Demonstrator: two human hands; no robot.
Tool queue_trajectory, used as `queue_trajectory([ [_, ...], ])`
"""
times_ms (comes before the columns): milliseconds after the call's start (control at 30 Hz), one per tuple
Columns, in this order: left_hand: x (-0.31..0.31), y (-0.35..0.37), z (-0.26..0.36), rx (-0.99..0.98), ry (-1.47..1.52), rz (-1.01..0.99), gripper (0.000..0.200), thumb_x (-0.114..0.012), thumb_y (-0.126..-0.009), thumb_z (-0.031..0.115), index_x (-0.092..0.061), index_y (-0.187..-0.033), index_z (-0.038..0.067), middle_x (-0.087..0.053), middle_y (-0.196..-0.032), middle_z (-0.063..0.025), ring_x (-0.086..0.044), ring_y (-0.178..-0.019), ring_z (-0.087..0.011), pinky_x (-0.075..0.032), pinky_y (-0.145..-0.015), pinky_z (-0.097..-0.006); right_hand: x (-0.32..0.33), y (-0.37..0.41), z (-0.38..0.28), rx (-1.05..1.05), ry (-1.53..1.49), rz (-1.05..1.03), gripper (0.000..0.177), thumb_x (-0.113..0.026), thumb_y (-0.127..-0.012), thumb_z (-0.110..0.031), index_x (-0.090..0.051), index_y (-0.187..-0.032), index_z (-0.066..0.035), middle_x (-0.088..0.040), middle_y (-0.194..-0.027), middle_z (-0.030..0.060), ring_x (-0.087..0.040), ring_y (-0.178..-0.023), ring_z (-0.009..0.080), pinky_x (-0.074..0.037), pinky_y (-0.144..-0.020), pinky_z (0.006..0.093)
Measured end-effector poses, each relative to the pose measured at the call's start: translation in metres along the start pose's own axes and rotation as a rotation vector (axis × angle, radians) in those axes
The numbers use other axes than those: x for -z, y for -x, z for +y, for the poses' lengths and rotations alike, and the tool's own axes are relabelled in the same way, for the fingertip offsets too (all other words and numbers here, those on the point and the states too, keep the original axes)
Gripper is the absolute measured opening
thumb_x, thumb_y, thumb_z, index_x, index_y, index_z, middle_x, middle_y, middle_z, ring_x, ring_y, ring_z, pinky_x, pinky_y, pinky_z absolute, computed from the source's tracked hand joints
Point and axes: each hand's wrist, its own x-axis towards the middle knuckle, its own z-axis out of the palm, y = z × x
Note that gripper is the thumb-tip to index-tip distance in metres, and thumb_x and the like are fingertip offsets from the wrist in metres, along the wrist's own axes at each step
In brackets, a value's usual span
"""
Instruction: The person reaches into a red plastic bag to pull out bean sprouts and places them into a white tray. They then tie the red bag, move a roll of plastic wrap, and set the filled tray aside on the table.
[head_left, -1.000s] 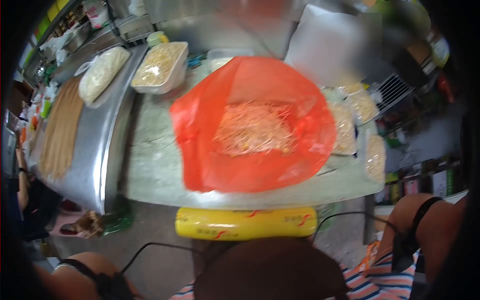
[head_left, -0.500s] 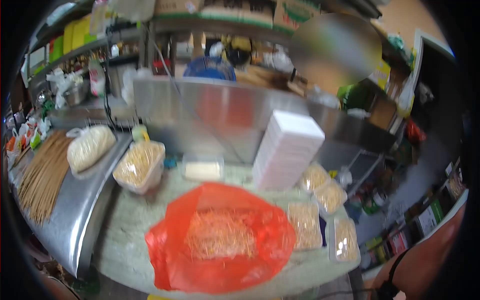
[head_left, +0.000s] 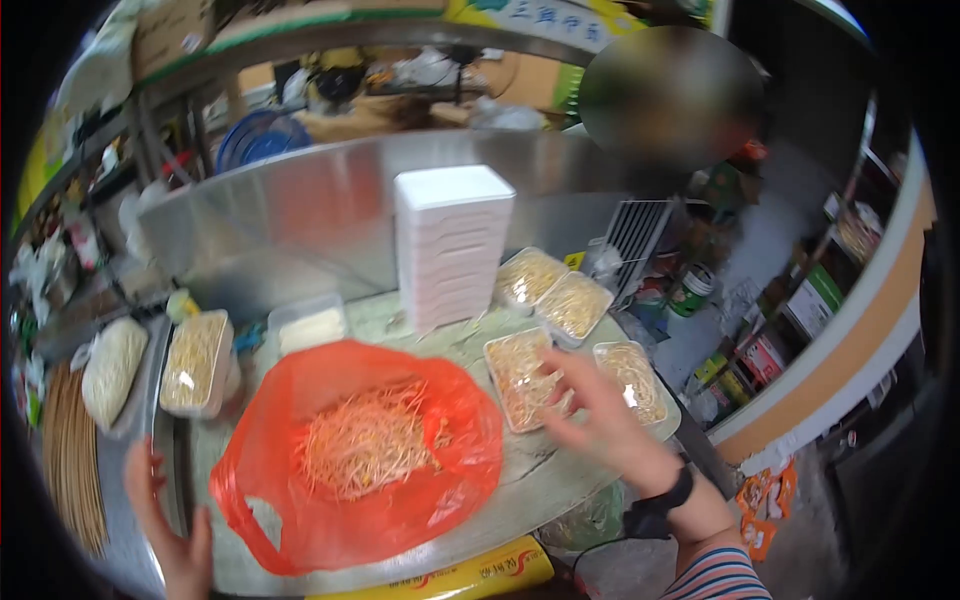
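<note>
A red plastic bag (head_left: 460, 500) lies spread on the table, its mouth showing a heap of bean sprouts (head_left: 362, 445). My left hand (head_left: 170, 530) is raised left of the bag, fingers apart and holding nothing. To the right of the bag, my right hand (head_left: 600, 415) hovers with spread fingers, its fingertips overlapping the edge of a wrapped tray of sprouts (head_left: 510, 375). Another wrapped tray (head_left: 632, 375) lies just beyond that hand, partly behind it. Two more wrapped packs (head_left: 572, 305) sit together farther back.
Behind the bag rises a tall stack of white foam trays (head_left: 455, 250). A clear tub with a white block (head_left: 310, 328) and piled wrapped packs (head_left: 195, 365) stand at left, near a filled bag (head_left: 115, 375) and thin sticks (head_left: 75, 460). A yellow roll (head_left: 480, 570) lies along the front edge.
Both hands have come into view, the left beside the red bag and the right over the wrapped trays. The view has swung right, so the table things appear farther left.
</note>
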Motion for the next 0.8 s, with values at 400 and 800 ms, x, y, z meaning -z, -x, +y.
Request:
queue_trajectory([
  [400, -0.119, -0.004, 0.047, -0.352, -0.022, -0.302, 0.106, -0.092, -0.051, 0.032, -0.041, -0.139, 0.002, -0.048, -0.138, -0.0197, -0.048, -0.127, -0.0340, -0.037, -0.106, -0.0465, -0.176, -0.012, -0.005, 0.597, -0.048, -0.270, 0.078, -0.079, -0.068, -0.017, -0.046, -0.137, -0.001, -0.047, -0.134, 0.0307, -0.060, -0.107, 0.0425, -0.054, -0.083, 0.0445],
  [800, -0.205, 0.078, -0.013, -0.319, 0.173, -0.579, 0.038, -0.077, -0.061, 0.013, -0.069, -0.098, 0.008, -0.066, -0.108, -0.0085, -0.059, -0.101, -0.0312, -0.045, -0.093, -0.0431, -0.190, 0.055, 0.041, 0.481, -0.337, -0.480, 0.035, -0.065, -0.086, -0.015, -0.061, -0.120, -0.006, -0.064, -0.117, 0.0134, -0.062, -0.104, 0.0303, -0.052, -0.087, 0.0383],
])
